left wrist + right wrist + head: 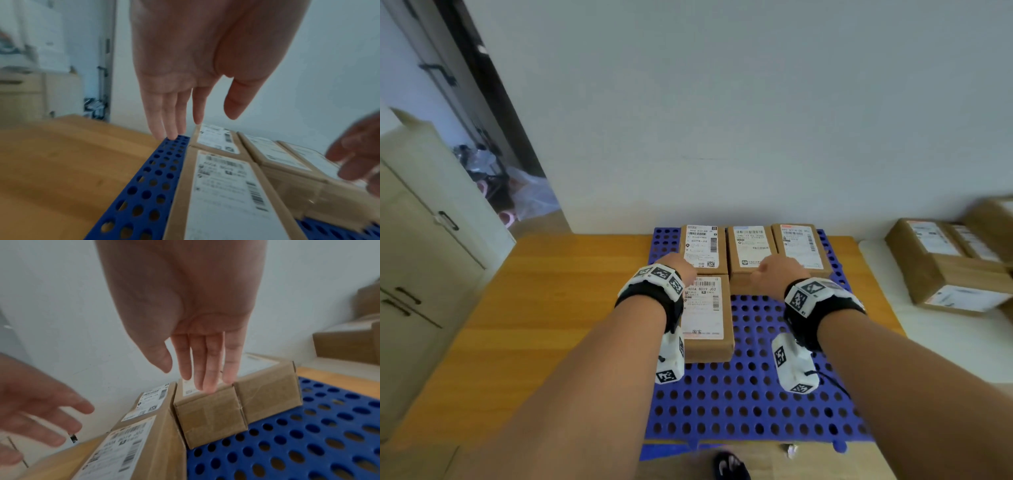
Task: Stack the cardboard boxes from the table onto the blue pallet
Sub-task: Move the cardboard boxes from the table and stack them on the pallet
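Now both hands hang over the blue pallet point(756, 404) with fingers straight and loosely spread, holding nothing. The left hand point(677, 267) is above the far-left part of the pallet; in the left wrist view its fingertips point(170, 134) point down at the perforated blue edge beside the cardboard boxes, and whether they touch it cannot be told. The right hand point(777, 270) sits to its right, the two hands apart. In the right wrist view its fingertips point(207, 386) reach the near top edge of the middle box point(209, 417); contact there is not clear.

Four labelled cardboard boxes lie on the pallet. Three stand side by side in a row beyond the hands, against the wall: the left box point(702, 246) ahead of the left hand, the middle box point(751, 246) ahead of the right hand, the right box point(801, 246) further to the right of that hand. A fourth box point(707, 318) lies below and between the wrists, just behind the left hand, touching the row's left box end to end.

The pallet rests on a wooden floor point(551, 308). Off to the right of the right hand, more cardboard boxes point(948, 267) are stacked on a white desk point(928, 335). To the left of the left hand stands a pale cabinet point(424, 240).
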